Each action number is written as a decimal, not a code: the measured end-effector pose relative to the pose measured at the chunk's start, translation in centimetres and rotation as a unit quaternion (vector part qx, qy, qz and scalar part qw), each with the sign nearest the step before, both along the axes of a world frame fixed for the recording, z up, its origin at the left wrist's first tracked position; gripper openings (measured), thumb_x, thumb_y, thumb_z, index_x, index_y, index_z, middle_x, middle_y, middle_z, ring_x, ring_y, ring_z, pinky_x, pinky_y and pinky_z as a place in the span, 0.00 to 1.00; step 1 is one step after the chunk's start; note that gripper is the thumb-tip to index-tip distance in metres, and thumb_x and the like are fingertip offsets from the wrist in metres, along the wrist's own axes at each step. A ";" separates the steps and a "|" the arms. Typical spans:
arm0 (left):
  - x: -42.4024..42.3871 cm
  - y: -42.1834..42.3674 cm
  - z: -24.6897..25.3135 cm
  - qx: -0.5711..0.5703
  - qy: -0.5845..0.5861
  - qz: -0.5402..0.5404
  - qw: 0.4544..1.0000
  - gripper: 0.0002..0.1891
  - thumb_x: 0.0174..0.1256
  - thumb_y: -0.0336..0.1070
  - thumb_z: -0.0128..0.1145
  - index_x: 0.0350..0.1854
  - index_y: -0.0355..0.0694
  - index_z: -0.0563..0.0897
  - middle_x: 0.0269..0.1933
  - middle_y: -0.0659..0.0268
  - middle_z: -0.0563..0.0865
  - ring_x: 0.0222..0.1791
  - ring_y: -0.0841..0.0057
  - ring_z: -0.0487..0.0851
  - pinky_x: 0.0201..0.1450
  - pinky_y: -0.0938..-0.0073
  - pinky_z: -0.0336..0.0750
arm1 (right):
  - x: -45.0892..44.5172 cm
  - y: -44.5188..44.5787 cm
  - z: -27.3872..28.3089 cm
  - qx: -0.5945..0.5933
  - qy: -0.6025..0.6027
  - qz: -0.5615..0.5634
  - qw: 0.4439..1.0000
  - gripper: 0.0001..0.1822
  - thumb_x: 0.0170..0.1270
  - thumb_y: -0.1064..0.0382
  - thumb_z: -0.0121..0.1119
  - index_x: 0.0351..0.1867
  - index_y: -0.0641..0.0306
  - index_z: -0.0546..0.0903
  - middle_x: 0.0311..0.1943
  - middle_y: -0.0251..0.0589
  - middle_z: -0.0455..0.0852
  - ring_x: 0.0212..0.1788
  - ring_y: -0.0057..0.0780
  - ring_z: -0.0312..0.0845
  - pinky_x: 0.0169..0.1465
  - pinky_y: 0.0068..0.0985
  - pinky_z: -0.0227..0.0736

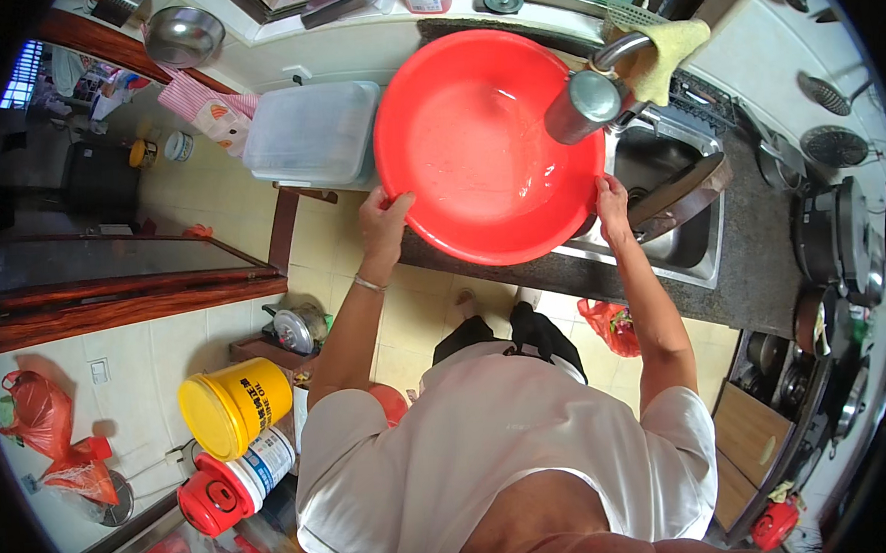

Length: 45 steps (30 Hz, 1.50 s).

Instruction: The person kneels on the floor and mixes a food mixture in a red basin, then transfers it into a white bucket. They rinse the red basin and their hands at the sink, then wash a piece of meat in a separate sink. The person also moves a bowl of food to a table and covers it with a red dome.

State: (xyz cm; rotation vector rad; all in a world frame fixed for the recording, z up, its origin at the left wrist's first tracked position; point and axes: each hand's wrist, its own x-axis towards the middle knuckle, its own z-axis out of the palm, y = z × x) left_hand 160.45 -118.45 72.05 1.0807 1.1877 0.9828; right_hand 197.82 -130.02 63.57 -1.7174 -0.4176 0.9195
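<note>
Between my hands is a large red plastic basin (474, 162), its inside wet and shiny. My left hand (386, 216) grips the rim at its lower left, thumb over the edge. On the rim's right side, my right hand (612, 201) is closed at the edge. A metal cylinder on the faucet (584, 106) hangs over the basin's upper right part, with a yellow cloth (672, 58) draped over the curved pipe. The steel sink (712, 251) lies to the right, partly behind the basin; a dark brown round-edged item (683, 196) leans in it, its kind unclear.
A lidded translucent plastic box (314, 133) stands left of the basin. The dark stone counter (761, 260) runs right of the sink towards several pots (835, 233). A steel bowl (184, 36) sits at upper left. A red plastic bag (611, 326) lies on the floor below the counter.
</note>
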 end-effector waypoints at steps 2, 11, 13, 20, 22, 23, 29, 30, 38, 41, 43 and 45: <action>-2.2 1.6 1.4 -0.008 -0.045 -0.007 0.999 0.09 0.58 0.31 0.62 0.40 0.35 0.81 0.34 0.69 0.84 0.32 0.83 0.81 0.34 0.80 0.78 | -2.3 0.1 1.9 0.045 -0.028 0.020 0.998 0.18 0.70 0.59 0.50 0.56 0.65 0.76 0.37 0.33 0.82 0.31 0.21 0.77 0.32 0.23 0.77; -0.8 9.0 -2.3 -0.167 -0.109 -0.118 0.973 0.10 0.59 0.32 0.59 0.43 0.36 0.80 0.38 0.64 0.84 0.33 0.79 0.84 0.27 0.81 0.79 | -4.3 -2.1 14.2 0.111 0.055 0.002 0.992 0.18 0.71 0.64 0.44 0.60 0.65 0.72 0.39 0.38 0.84 0.37 0.25 0.82 0.39 0.24 0.80; -0.1 8.0 -2.7 -0.207 -0.085 -0.165 0.960 0.10 0.59 0.32 0.60 0.41 0.35 0.80 0.37 0.65 0.84 0.30 0.80 0.83 0.22 0.83 0.75 | -4.2 -4.5 16.3 0.102 0.088 -0.020 0.991 0.18 0.72 0.64 0.42 0.59 0.66 0.72 0.40 0.39 0.84 0.37 0.27 0.82 0.41 0.26 0.80; -2.5 6.3 -0.2 -0.272 -0.047 -0.262 0.925 0.13 0.60 0.35 0.59 0.44 0.32 0.81 0.41 0.60 0.85 0.38 0.73 0.86 0.42 0.68 0.83 | -7.8 -10.2 21.7 0.103 0.182 -0.043 0.977 0.19 0.71 0.65 0.43 0.59 0.72 0.70 0.43 0.42 0.81 0.42 0.32 0.82 0.45 0.29 0.80; -2.9 7.2 0.8 -0.271 -0.024 -0.266 0.925 0.14 0.60 0.36 0.59 0.44 0.31 0.80 0.42 0.60 0.85 0.39 0.72 0.86 0.43 0.67 0.83 | -9.1 -10.1 21.9 0.120 0.188 -0.041 0.974 0.20 0.71 0.65 0.43 0.61 0.72 0.68 0.45 0.42 0.81 0.43 0.32 0.81 0.45 0.29 0.80; -2.7 7.6 1.2 -0.271 -0.012 -0.268 0.924 0.15 0.60 0.36 0.59 0.45 0.31 0.80 0.42 0.60 0.85 0.40 0.72 0.86 0.44 0.67 0.83 | -9.3 -10.2 21.9 0.128 0.190 -0.040 0.973 0.20 0.71 0.65 0.43 0.61 0.73 0.68 0.46 0.42 0.81 0.43 0.32 0.81 0.46 0.29 0.80; 0.5 8.2 0.3 -0.287 -0.014 -0.342 0.895 0.16 0.61 0.37 0.59 0.48 0.35 0.80 0.46 0.61 0.85 0.44 0.73 0.85 0.49 0.67 0.80 | -8.3 -11.4 20.9 0.186 0.183 -0.099 0.960 0.21 0.68 0.69 0.40 0.61 0.74 0.68 0.46 0.45 0.80 0.45 0.32 0.79 0.47 0.32 0.79; 0.9 8.0 -0.4 -0.297 -0.018 -0.342 0.891 0.16 0.61 0.37 0.59 0.48 0.35 0.80 0.47 0.61 0.85 0.44 0.74 0.85 0.49 0.67 0.80 | -8.2 -11.9 21.5 0.193 0.186 -0.089 0.959 0.21 0.68 0.69 0.40 0.61 0.74 0.68 0.46 0.45 0.80 0.45 0.32 0.79 0.47 0.33 0.80; 0.7 5.4 1.2 -0.272 -0.007 -0.293 0.917 0.16 0.61 0.37 0.59 0.47 0.31 0.80 0.44 0.58 0.85 0.41 0.72 0.85 0.42 0.69 0.82 | -6.4 -13.2 21.2 0.162 0.239 -0.057 0.956 0.23 0.66 0.69 0.38 0.62 0.74 0.66 0.46 0.46 0.80 0.42 0.32 0.80 0.48 0.33 0.81; 0.4 5.5 4.5 -0.207 0.012 -0.265 0.942 0.13 0.62 0.35 0.59 0.45 0.32 0.80 0.43 0.61 0.84 0.40 0.76 0.84 0.41 0.74 0.81 | -5.3 -12.9 18.5 0.122 0.281 -0.020 0.952 0.24 0.65 0.70 0.39 0.63 0.73 0.65 0.47 0.47 0.80 0.44 0.34 0.81 0.49 0.35 0.81; 0.9 5.2 6.7 -0.147 0.031 -0.226 0.962 0.13 0.62 0.35 0.59 0.44 0.32 0.80 0.42 0.62 0.84 0.40 0.77 0.84 0.42 0.76 0.80 | -4.9 -12.1 16.0 0.088 0.312 -0.008 0.946 0.24 0.66 0.69 0.39 0.64 0.70 0.64 0.49 0.48 0.80 0.47 0.36 0.81 0.51 0.36 0.80; 0.8 5.5 6.9 -0.111 0.026 -0.192 0.975 0.11 0.62 0.33 0.60 0.43 0.33 0.80 0.42 0.64 0.84 0.40 0.78 0.83 0.45 0.76 0.79 | -4.6 -10.5 13.3 0.069 0.342 -0.016 0.937 0.23 0.68 0.67 0.41 0.64 0.67 0.66 0.50 0.47 0.79 0.48 0.37 0.80 0.51 0.38 0.79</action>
